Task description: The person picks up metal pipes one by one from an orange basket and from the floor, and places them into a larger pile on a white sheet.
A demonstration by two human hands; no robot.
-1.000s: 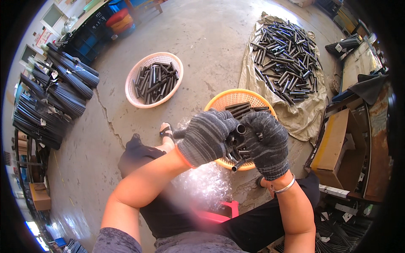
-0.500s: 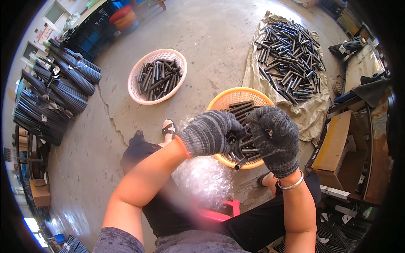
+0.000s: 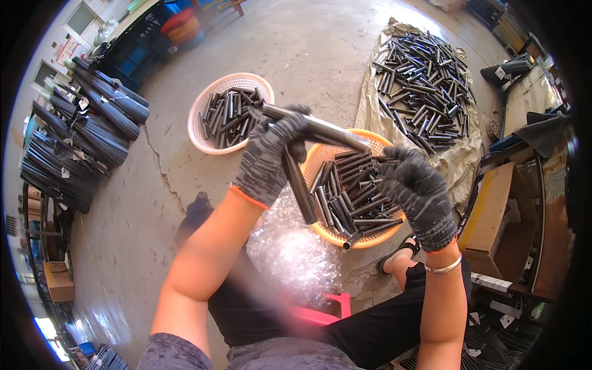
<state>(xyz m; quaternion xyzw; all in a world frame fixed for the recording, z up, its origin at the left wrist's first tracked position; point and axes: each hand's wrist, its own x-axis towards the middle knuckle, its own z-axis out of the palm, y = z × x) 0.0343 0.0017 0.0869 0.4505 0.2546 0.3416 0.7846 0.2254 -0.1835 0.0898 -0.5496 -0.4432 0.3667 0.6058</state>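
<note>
Over this concrete floor (image 3: 135,240), mid-frame, the left hand (image 3: 265,154) clamps dark tubes (image 3: 300,192), seemingly mid-handling, needing steadiness; right hand (image 3: 420,196), can't tell.

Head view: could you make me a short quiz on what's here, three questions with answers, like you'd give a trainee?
1. True or false: in the view, the pink basket stands left of the orange basket.
2. What colour is the sheet under the loose tubes: A) red, B) beige, C) blue?
3. Which hand grips the long tube seen across the orange basket's far rim?

Key: 1. True. 2. B. 3. The left hand.
</note>
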